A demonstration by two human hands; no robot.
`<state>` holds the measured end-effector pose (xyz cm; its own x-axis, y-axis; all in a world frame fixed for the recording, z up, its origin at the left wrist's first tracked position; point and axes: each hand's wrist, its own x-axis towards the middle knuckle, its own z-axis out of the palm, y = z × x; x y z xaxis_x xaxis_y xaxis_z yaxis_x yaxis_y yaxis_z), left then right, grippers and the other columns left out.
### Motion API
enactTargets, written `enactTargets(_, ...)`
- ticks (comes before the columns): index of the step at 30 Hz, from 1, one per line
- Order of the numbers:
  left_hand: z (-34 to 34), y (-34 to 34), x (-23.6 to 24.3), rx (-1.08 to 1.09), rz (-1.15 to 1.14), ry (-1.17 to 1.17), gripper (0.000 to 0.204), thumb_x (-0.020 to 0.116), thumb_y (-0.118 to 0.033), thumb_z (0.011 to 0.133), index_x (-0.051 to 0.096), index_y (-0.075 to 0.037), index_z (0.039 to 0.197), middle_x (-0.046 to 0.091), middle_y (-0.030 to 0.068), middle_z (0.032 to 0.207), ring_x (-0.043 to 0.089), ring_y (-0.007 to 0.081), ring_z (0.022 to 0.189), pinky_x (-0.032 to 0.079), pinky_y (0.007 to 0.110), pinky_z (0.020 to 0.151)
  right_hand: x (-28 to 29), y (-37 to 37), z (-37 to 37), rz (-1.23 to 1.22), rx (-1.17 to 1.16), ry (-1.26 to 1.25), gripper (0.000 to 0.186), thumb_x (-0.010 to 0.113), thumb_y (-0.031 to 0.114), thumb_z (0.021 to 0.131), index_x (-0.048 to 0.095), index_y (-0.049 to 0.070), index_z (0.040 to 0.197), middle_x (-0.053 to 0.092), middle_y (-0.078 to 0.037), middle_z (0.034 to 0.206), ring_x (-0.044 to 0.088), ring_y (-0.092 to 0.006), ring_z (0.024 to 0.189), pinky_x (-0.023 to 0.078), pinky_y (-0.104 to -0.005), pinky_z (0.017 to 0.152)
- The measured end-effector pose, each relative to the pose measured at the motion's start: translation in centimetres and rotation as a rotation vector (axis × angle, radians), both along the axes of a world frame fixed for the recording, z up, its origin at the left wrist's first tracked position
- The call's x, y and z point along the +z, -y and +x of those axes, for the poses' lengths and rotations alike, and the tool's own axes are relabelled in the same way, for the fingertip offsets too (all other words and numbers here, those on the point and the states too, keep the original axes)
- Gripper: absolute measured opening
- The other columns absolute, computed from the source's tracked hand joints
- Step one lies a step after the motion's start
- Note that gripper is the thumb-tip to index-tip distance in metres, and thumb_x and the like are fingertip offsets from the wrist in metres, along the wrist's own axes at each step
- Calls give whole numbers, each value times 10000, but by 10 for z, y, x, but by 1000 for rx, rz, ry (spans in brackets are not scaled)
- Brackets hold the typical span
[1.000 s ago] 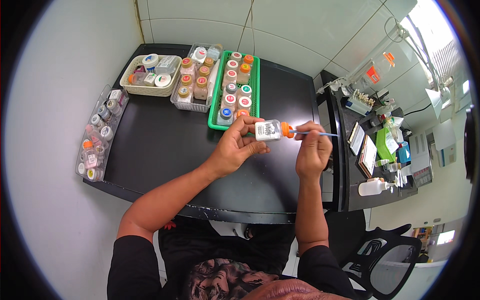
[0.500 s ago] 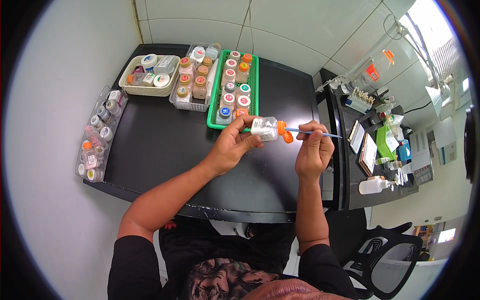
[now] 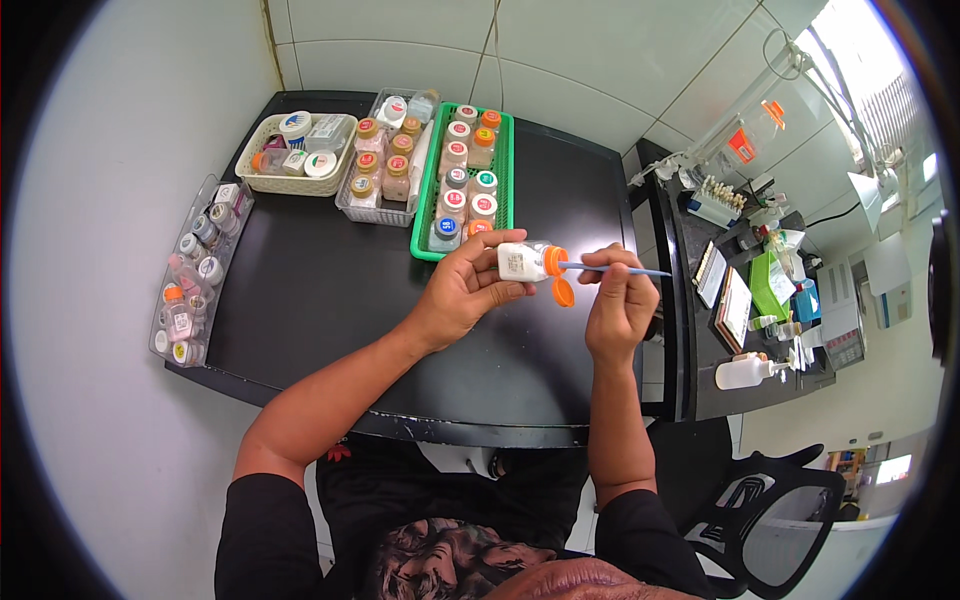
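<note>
My left hand (image 3: 462, 290) is closed round a small clear bottle (image 3: 522, 262) of whitish powder, tipped on its side above the black table. Its orange flip cap (image 3: 563, 292) hangs open below the neck, which points right. Between the fingertips and thumb of my right hand (image 3: 620, 300) is a thin blue stick (image 3: 615, 268). The stick's left end is at the bottle's mouth; I cannot tell how far inside it reaches. Just beyond my left hand stands a green basket (image 3: 420, 240) with several small bottles (image 3: 453, 200) capped in white, orange, blue, grey and green.
Left of the green basket are a clear basket of gold-capped bottles (image 3: 396, 170), a cream basket (image 3: 300, 186) of jars and a long clear tray (image 3: 160, 335) of small containers. At right, a side counter holds a white pump bottle (image 3: 742, 373). A black chair (image 3: 780, 520) stands behind.
The bottle has turned in my left hand, so its cap now hangs lower. My right hand and the stick have shifted slightly left.
</note>
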<state>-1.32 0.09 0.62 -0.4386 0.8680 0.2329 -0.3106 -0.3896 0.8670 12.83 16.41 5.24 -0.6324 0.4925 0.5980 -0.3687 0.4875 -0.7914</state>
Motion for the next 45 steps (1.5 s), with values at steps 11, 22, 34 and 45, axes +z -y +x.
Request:
enactTargets(11, 4, 2, 3, 16, 8, -29, 530, 688, -105, 1062, 471, 5, 1532, 628, 118, 1439, 656, 200, 1273, 578, 366, 1067, 1, 3, -3, 121, 11, -59, 364, 540, 238, 1141, 728, -58, 1042, 668, -101, 867, 652, -148, 757, 507, -273, 686)
enactTargets(22, 2, -1, 1, 85, 22, 62, 503, 678, -182, 1081, 488, -24, 1518, 650, 140, 1365, 682, 196, 1205, 602, 361, 1025, 4, 6, 0, 58, 62, -37, 373, 522, 236, 1146, 727, -59, 1047, 671, -107, 885, 639, -149, 774, 517, -273, 708)
enactTargets(34, -1, 3, 2, 10, -37, 33, 596, 758, -99, 1011, 499, -22, 1542, 681, 120, 1320, 701, 162, 1088, 600, 308, 926, 5, 5, 2, 73, 21, -12, 376, 529, 256, 1151, 722, -49, 1045, 667, -85, 875, 645, -137, 782, 494, -266, 696)
enactTargets(45, 3, 1, 1, 2, -13, 40, 587, 760, -69, 1002, 505, -21, 1529, 676, 127, 1351, 702, 187, 1153, 581, 328, 1023, 6, 6, 1, 2, 25, -77, 387, 535, 242, 1146, 725, -70, 1018, 687, -102, 878, 638, -137, 776, 490, -254, 697)
